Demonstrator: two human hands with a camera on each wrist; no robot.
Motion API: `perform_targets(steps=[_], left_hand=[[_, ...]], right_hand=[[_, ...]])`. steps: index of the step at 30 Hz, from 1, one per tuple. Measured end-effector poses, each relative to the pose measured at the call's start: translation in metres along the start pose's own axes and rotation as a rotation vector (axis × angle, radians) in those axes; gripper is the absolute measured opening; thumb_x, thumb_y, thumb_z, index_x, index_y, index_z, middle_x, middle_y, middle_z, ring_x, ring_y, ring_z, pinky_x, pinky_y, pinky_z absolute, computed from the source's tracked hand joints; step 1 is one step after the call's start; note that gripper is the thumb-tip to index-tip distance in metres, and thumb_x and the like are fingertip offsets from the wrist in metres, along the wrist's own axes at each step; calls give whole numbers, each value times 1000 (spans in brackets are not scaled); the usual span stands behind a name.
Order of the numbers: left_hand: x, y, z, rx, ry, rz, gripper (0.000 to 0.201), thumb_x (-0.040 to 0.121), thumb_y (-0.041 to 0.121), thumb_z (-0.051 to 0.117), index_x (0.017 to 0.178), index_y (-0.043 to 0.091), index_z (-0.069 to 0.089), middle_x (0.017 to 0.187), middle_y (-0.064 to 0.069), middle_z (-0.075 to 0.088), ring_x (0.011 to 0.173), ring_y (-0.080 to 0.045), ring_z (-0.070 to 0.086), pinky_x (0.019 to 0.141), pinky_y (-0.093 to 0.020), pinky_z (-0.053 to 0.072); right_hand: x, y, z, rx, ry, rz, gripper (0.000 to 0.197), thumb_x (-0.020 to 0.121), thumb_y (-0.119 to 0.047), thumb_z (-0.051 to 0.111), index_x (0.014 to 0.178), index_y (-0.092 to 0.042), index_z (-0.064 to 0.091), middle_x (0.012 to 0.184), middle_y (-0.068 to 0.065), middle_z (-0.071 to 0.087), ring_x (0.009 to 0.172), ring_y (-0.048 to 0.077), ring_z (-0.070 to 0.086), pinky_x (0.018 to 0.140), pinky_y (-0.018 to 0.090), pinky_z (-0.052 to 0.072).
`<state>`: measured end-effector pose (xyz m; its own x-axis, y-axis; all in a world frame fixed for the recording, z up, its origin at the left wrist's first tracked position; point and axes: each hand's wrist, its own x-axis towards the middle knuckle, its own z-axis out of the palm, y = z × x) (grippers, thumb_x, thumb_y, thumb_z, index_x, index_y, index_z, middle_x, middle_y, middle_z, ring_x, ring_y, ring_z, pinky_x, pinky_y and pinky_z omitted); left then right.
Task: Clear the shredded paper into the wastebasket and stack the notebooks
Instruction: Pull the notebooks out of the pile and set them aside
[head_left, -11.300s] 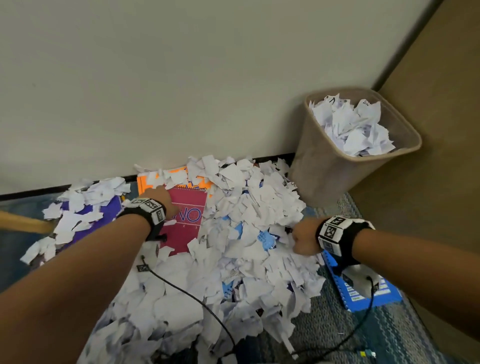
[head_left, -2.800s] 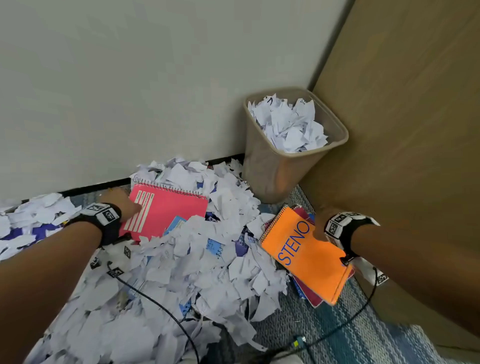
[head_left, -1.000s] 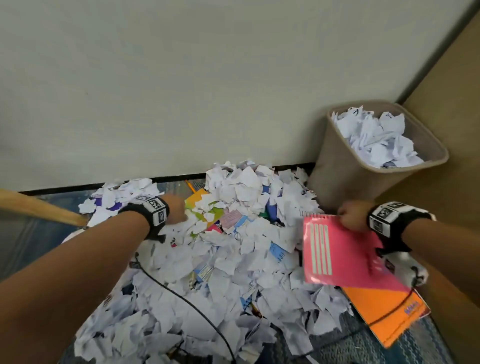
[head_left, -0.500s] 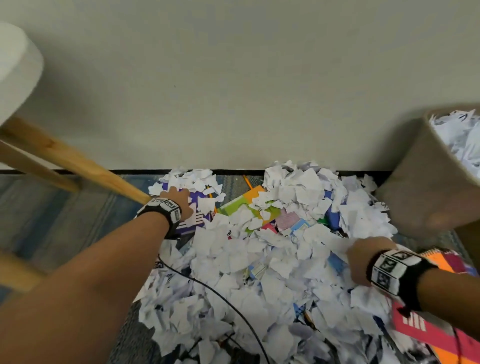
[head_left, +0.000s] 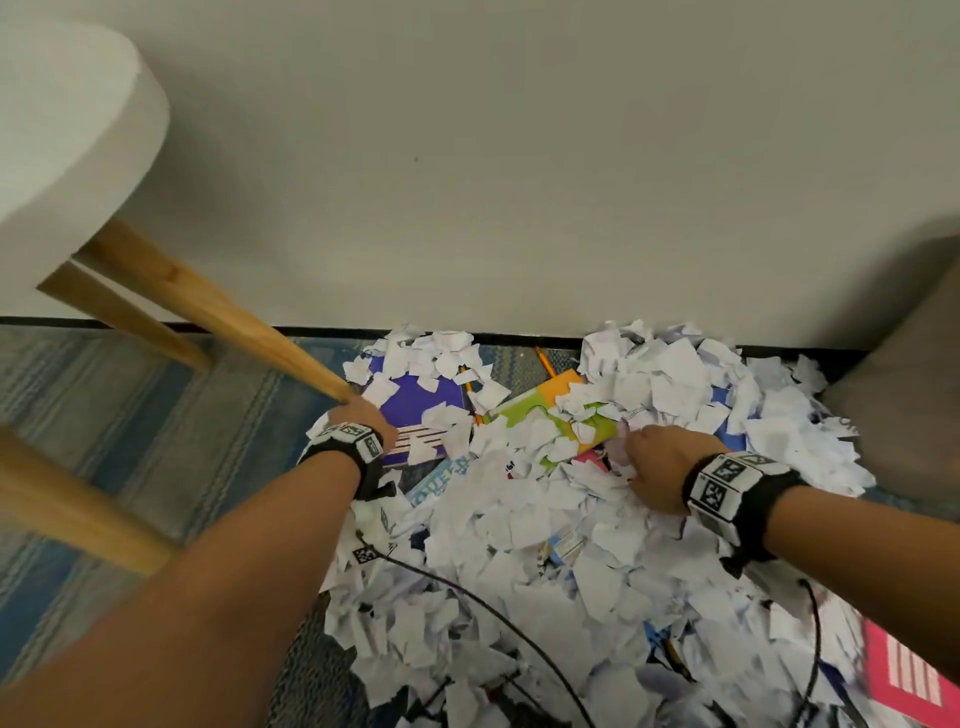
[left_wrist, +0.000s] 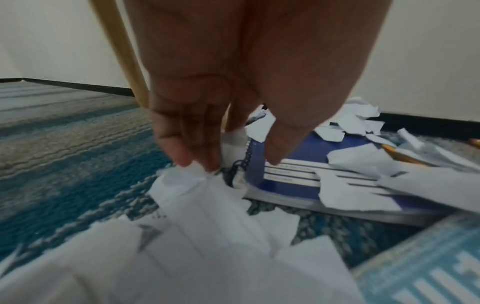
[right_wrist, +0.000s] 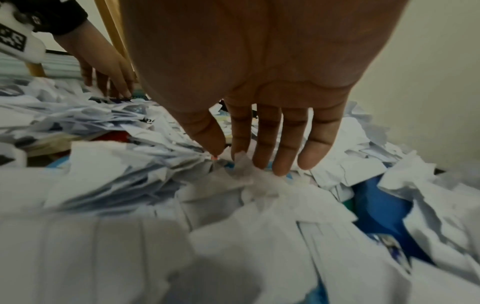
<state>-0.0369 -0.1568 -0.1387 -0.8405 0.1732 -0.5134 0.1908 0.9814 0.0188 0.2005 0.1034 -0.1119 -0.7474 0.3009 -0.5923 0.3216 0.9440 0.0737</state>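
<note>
A heap of shredded paper (head_left: 545, 545) covers the carpet by the wall. A purple notebook (head_left: 415, 410) lies flat at its left edge, partly under scraps. My left hand (head_left: 363, 415) is at that notebook's spiral side; in the left wrist view the thumb tip rests on the purple notebook (left_wrist: 293, 179) cover and the straight fingers (left_wrist: 194, 156) touch scraps beside the spiral. My right hand (head_left: 654, 457) lies open on the heap, its straight fingers (right_wrist: 280, 156) pressing into shreds next to a green and orange notebook (head_left: 524, 410). The wastebasket (head_left: 904, 415) shows blurred at the right edge.
A stool's wooden legs (head_left: 208, 306) slant down to the left of my left hand, under its white seat (head_left: 67, 130). A pink notebook (head_left: 904, 675) lies at the bottom right and a light blue one (head_left: 441, 475) pokes from the heap. A black cable (head_left: 493, 613) crosses the shreds.
My view has swung left, leaving the wastebasket at the edge. My left hand has come down onto the purple notebook. My right hand has moved up the heap toward the green notebook.
</note>
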Motion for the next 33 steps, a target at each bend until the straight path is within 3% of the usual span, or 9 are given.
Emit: perform_targets(steps=[5,9,13,18,20,24,26,29,33], left_hand=[[11,-6,12,167,-94,-13,37,93,32,50,118,7,59,102,-10,59,89,-26,56,81,-32,48],[18,2,17,139,-116,-89,59,81,50,56,127,14,50,129,-10,54,116,-32,51,98,-39,45],[21,11,6,-31,-158,-149,61,68,38,72,121,11,55,124,-8,56,111,-30,55,99,-39,45],[-4,41,-38,-142,4,-8,25,84,27,57,99,8,62,106,-12,64,79,-25,56,68,-28,48],[-17,54,-52,-89,64,52,24,88,29,52,93,8,60,98,-12,62,78,-25,54,66,-29,44],[-42,75,-74,-101,105,102,33,95,17,44,113,-4,62,98,-16,58,89,-30,54,81,-34,44],[-56,82,-82,-73,104,148,31,96,16,43,113,-4,60,109,-19,61,95,-34,57,77,-33,42],[-82,93,-96,-51,118,193,33,98,31,43,118,4,43,106,-14,54,96,-34,55,73,-32,41],[-113,115,-124,35,251,370,34,89,15,46,122,10,38,107,-18,58,88,-33,53,72,-34,41]], right_hand=[[-4,9,16,-20,47,-24,47,93,-38,43,137,-22,42,132,6,46,118,27,52,90,37,48],[-2,11,20,-33,38,-29,41,94,-40,42,130,-22,48,129,6,44,114,24,50,85,35,48],[0,13,22,-38,39,-47,43,94,-43,40,132,-21,46,129,6,44,114,24,50,86,36,49],[-4,19,23,-21,53,-71,46,95,-44,38,134,-20,44,129,7,45,114,25,50,87,36,47],[-6,22,20,-10,42,-70,46,95,-45,37,132,-20,46,128,7,46,113,25,51,87,37,48],[-10,31,14,-7,20,-69,45,93,-47,40,128,-20,48,123,6,46,112,26,52,87,37,49],[-14,36,11,-2,25,-59,42,92,-46,43,125,-21,49,121,5,47,111,26,52,87,38,50],[-17,43,6,12,51,-57,38,89,-41,50,122,-22,50,121,5,48,108,25,53,85,39,52],[-23,51,-2,110,165,-51,46,87,-35,57,130,-23,43,127,5,48,110,25,53,83,37,51]])
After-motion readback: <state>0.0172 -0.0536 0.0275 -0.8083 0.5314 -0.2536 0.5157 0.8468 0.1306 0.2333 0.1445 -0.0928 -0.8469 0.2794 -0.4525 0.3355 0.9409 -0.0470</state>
